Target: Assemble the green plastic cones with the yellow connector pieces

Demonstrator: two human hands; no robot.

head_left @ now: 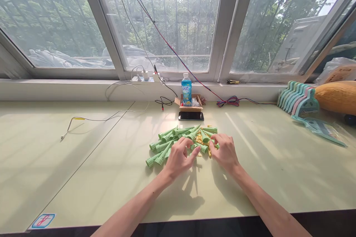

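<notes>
From my screen, I see green cones (164, 146) heaped mostly on their sides, small yellow pieces (198, 139) clustered among the right-hand ones.

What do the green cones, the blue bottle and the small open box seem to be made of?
Green cones: likely moulded plastic, satin finish; even color, ribbed wide ends.
Blue bottle: probably glossy plastic, given its translucent look, though glass isn't ruled out.
Small open box: apparently matte cardboard, judging by its brown, folded-out flaps.
</notes>
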